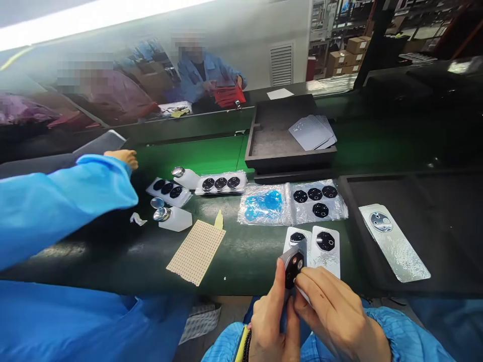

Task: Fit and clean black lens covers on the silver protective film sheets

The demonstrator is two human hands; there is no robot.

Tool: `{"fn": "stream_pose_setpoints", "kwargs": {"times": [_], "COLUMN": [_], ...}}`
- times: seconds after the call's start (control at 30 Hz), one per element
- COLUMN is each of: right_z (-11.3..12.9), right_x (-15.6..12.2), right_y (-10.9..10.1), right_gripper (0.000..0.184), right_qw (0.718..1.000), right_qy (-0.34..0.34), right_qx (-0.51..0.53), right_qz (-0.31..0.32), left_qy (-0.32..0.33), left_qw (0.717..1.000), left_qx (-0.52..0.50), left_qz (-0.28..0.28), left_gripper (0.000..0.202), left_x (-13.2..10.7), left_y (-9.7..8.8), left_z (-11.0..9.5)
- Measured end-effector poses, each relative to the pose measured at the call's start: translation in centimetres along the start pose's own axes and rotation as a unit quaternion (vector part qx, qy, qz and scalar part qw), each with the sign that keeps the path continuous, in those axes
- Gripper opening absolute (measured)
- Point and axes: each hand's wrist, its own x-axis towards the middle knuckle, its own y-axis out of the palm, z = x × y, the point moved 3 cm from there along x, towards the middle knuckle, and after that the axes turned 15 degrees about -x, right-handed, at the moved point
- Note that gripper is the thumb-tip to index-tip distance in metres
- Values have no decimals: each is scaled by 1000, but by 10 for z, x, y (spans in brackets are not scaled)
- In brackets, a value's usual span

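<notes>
My left hand (269,314) grips a small grey panel with a black round camera lens part (293,264), thumb up along its left side. My right hand (332,306) pinches the same panel's lower right edge with bent fingers. Both hands sit at the near edge of the dark green bench. Just behind them lie two silver panels with black lens rings (315,244). Further back are clear bags of black round lens parts (317,198) and a bag of blue film pieces (264,206).
A co-worker's blue sleeve and hand (124,158) reach in from the left. Two white bottles with metal caps (173,217) and a tan sticker sheet (198,251) lie mid-left. A black tray (271,156) holding grey cards stands behind. A long foil panel (394,241) rests in the right tray.
</notes>
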Motion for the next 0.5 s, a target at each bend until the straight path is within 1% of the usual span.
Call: {"fn": "stream_pose_setpoints", "kwargs": {"times": [0.03, 0.13, 0.23, 0.37, 0.5], "right_z": [0, 0, 0, 0, 1], "right_x": [1, 4, 5, 4, 4], "right_y": [0, -3, -5, -4, -3], "right_gripper": [10, 12, 14, 14, 14], "right_qw": [1000, 1000, 1000, 1000, 1000], "right_qy": [1, -7, -17, -22, -24], "right_qx": [4, -3, -11, 8, -18], "right_qz": [3, -6, -7, 2, -7], "left_qy": [16, 54, 56, 70, 71], "left_qw": [1000, 998, 998, 997, 995], "left_qx": [-6, -15, -4, 23, 64], "left_qz": [-2, -34, -43, -26, -5], "left_gripper": [73, 83, 81, 73, 73], "left_x": [0, 1, 0, -2, -2], "left_y": [1, 3, 3, 1, -2], "left_z": [-1, -2, 0, 3, 7]}}
